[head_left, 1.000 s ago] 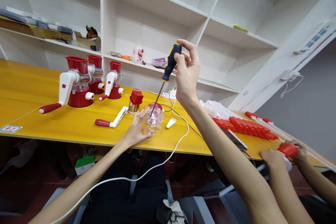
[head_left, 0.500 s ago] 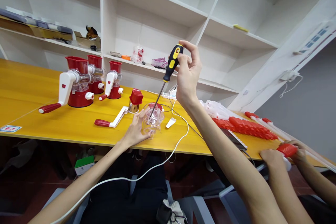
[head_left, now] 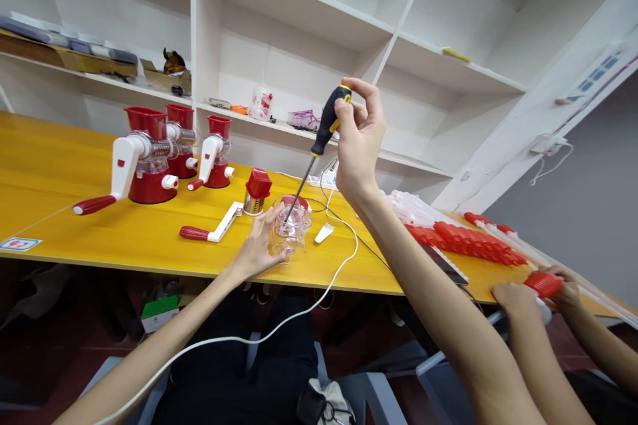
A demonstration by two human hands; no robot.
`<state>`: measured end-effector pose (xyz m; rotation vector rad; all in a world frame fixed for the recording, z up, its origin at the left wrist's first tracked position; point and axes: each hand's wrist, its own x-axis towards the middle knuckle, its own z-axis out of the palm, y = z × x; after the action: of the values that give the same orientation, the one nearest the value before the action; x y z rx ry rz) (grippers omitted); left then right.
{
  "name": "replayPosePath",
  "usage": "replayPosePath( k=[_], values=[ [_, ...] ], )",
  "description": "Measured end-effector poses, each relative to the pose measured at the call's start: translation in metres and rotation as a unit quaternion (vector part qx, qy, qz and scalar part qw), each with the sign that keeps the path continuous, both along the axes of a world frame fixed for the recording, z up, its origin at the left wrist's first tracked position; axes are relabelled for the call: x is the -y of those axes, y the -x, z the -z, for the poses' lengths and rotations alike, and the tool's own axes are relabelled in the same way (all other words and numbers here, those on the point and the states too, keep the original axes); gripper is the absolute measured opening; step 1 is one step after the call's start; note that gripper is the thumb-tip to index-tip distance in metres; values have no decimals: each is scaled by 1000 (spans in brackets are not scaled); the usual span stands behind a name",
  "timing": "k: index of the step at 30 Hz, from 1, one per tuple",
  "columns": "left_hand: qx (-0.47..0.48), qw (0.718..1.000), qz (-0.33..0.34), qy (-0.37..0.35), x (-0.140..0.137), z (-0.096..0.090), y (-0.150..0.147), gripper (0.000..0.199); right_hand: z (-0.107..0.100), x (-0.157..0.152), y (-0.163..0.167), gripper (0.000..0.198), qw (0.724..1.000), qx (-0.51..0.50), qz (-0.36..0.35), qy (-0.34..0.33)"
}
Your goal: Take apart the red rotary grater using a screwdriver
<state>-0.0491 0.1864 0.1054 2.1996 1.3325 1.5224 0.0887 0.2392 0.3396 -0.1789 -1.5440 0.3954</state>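
Observation:
My right hand is closed around the black and yellow handle of a screwdriver, which slants down to the left. Its shaft reaches into a clear plastic housing on the table; the tip is hard to make out inside. Fingers and thumb of my left hand grip the left side of that housing. Just behind it lies a red part, partly hidden. To the left stand a red hopper with a metal grater drum and a white crank with a red handle.
Several assembled red and white rotary graters stand at the left. A white cable crosses the yellow table and hangs over its edge. Red ribbed parts lie at the right, near another person's hands holding one.
The screwdriver's handle has turned about its axis in my right hand, which has shifted slightly to the right. My left hand and the clear housing stay in place.

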Motion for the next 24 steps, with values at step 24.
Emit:
replayPosePath(
  k=[24],
  values=[
    [0, 1000, -6, -3, 1, 0, -1, 95, 2, -1, 1, 30, 1000, 10, 2, 13]
  ],
)
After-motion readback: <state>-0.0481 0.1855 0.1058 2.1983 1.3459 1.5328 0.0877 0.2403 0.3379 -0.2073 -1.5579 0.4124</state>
